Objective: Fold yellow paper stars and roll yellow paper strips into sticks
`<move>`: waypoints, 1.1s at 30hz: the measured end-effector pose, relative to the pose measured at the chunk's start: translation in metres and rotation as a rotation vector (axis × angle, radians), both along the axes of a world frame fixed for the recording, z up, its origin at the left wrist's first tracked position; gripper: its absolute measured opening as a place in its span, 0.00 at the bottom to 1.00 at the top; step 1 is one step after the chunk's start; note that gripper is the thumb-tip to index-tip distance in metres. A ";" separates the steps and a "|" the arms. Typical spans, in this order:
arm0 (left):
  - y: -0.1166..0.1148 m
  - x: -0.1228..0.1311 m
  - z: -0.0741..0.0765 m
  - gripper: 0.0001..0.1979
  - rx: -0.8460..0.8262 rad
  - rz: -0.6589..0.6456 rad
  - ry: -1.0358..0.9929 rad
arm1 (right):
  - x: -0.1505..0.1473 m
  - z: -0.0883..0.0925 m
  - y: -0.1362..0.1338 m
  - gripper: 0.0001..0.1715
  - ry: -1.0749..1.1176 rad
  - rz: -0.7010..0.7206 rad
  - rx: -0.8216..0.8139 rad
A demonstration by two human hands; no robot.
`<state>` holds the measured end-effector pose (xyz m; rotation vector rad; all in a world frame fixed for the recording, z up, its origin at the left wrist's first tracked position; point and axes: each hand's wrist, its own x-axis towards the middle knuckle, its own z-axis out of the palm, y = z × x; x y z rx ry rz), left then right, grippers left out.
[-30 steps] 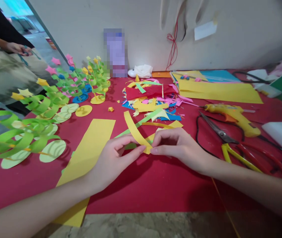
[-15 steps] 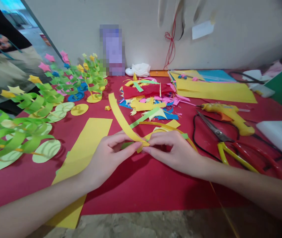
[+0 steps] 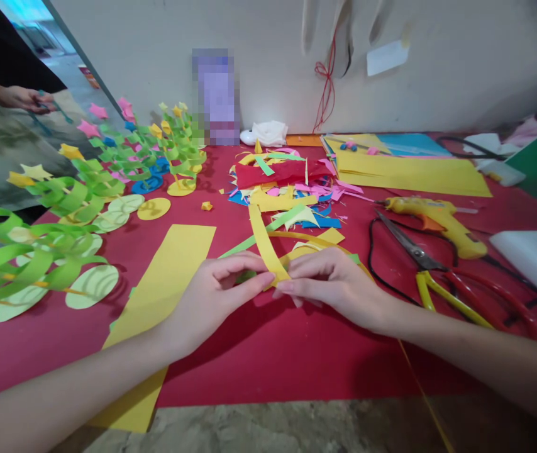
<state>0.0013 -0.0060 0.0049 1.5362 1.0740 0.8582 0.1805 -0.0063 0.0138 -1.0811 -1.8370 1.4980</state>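
Observation:
A yellow paper strip (image 3: 265,242) is pinched at its lower end between the fingertips of both hands, over the red tabletop (image 3: 268,352). My left hand (image 3: 224,292) grips the folded end from the left, thumb and forefinger together. From the right, my right hand (image 3: 329,283) presses its thumb and forefinger on the same end. The strip's free part curves upward and away. Exactly how the end is folded is hidden by the fingers. Just beyond the hands lies a heap of coloured paper scraps (image 3: 282,173). A small folded yellow paper star (image 3: 207,206) sits left of it.
Scissors (image 3: 419,255) and a yellow glue gun (image 3: 438,217) with a black cord lie at right. Yellow card (image 3: 174,270) extends beneath my left forearm. Paper plants with green curls (image 3: 80,189) stand at left, near another person's hand (image 3: 27,99). Paper sheets (image 3: 410,173) lie at back right.
The strip's free end has swung right and now stands more upright. My fingertips have shifted slightly around the folded end. At the left, the other person's hand has moved right and down.

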 end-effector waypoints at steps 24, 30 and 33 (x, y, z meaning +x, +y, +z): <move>-0.003 -0.002 -0.001 0.01 0.068 0.027 0.019 | -0.001 0.004 -0.002 0.15 -0.010 0.032 0.059; -0.003 -0.004 0.002 0.03 0.087 0.058 0.064 | 0.000 0.001 0.000 0.15 0.065 0.042 -0.112; -0.003 -0.005 0.001 0.05 0.119 0.057 0.054 | 0.000 0.000 0.000 0.15 0.102 0.040 -0.165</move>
